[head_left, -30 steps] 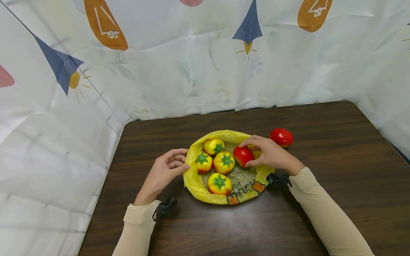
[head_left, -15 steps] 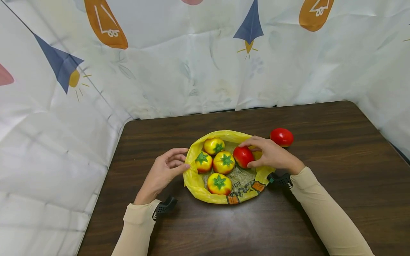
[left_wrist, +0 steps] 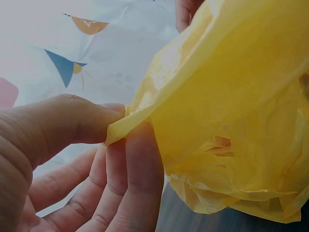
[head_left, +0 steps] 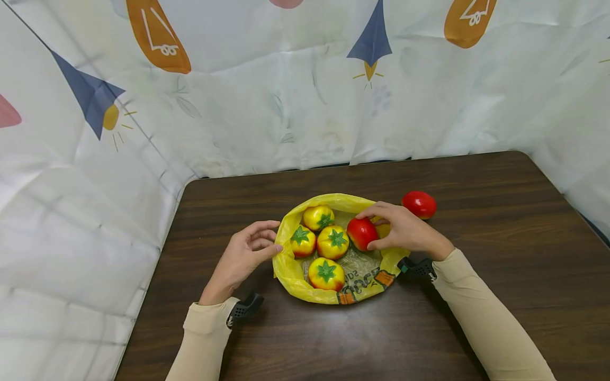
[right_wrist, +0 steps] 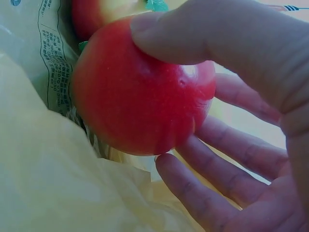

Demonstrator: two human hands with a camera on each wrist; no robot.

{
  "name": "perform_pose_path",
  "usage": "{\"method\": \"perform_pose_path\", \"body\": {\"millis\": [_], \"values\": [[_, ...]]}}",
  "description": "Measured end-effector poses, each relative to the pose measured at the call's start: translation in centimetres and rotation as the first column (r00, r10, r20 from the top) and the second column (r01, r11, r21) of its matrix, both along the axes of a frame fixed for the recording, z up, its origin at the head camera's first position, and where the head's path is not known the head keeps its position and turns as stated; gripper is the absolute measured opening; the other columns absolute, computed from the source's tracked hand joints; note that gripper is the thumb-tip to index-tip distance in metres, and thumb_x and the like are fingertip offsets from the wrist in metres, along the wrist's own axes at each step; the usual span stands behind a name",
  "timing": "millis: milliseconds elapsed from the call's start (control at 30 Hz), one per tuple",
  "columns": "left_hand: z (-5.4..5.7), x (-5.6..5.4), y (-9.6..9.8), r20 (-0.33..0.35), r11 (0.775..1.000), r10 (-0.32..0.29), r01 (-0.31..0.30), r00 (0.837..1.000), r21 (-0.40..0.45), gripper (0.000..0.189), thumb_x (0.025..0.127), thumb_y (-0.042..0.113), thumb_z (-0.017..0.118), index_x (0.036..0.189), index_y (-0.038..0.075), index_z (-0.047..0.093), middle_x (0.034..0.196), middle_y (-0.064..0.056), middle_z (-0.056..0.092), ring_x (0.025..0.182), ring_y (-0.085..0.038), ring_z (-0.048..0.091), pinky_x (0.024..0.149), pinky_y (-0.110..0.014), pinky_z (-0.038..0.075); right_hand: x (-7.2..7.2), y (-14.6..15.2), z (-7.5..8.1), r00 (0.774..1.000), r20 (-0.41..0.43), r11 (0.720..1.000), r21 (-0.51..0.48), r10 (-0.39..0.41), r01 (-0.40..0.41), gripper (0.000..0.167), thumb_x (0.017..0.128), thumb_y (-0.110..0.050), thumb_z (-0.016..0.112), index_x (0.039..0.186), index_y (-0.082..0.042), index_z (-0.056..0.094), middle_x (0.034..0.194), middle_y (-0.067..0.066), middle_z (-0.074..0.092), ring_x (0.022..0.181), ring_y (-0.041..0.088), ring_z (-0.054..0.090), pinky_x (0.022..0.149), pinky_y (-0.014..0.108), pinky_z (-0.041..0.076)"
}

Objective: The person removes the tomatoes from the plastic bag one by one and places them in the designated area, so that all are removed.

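A person is working at a dark wooden table [head_left: 500, 238], with both hands at an open yellow plastic bag [head_left: 287, 271]. On the left, the left hand [head_left: 244, 256] is pinching the bag's rim between thumb and fingers, its other fingers spreading beneath. On the right, the right hand [head_left: 405, 227] is grasping a round, glossy red fruit [head_left: 359, 233], its thumb pressing one side and its fingertips supporting the other. This fruit is sitting within the bag's mouth, toward the right; whether it is touching the bag's bottom, I cannot tell.

Four yellow fruits with green leafy tops are lying inside: one on the far side [head_left: 317, 217], one at the left [head_left: 303, 242], one in the middle [head_left: 333, 242] and one on the near side [head_left: 326, 273]. A second red fruit [head_left: 419, 204] is lying outside on the table, beyond the right hand.

For good handling, the left hand should be holding the rim wide without tugging the thin plastic. The right fingertips should be cupping the slippery fruit evenly, guarding against knocking the middle yellow one or snagging the bag's right edge.
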State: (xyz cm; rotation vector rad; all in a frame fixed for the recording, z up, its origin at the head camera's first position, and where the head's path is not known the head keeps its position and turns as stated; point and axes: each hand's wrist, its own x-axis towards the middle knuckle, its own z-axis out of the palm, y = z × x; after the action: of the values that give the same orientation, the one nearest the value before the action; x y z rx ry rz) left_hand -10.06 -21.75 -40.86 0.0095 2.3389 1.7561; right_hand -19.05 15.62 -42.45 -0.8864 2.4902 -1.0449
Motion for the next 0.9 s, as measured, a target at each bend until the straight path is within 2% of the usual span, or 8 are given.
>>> {"method": "perform_pose_path", "body": {"millis": [500, 900], "values": [[0.03, 0.01, 0.04, -0.008, 1.000, -0.002, 0.002, 1.000, -0.011, 0.052, 0.092, 0.015, 0.079, 0.140, 0.012, 0.059, 0.116, -0.015, 0.065, 0.095, -0.015, 0.070, 0.083, -0.020, 0.058, 0.09, 0.09, 0.30, 1.000, -0.005, 1.000, -0.021, -0.011, 0.011, 0.059, 0.081, -0.027, 0.090, 0.134, -0.020, 0.066, 0.137, 0.007, 0.060, 0.116, 0.029, 0.068, 0.091, 0.043, 0.062], [-0.01, -0.06, 0.02, 0.005, 1.000, 0.001, -0.001, 1.000, -0.009, 0.053, 0.092, 0.017, 0.079, 0.140, 0.013, 0.058, 0.118, -0.015, 0.064, 0.097, -0.015, 0.071, 0.085, -0.020, 0.059, 0.26, 0.13, 0.59, 1.000, 0.021, 0.997, -0.083, -0.005, 0.007, 0.057, 0.081, -0.026, 0.090, 0.133, -0.019, 0.067, 0.135, 0.007, 0.060, 0.116, 0.029, 0.069, 0.095, 0.049, 0.060]]}}
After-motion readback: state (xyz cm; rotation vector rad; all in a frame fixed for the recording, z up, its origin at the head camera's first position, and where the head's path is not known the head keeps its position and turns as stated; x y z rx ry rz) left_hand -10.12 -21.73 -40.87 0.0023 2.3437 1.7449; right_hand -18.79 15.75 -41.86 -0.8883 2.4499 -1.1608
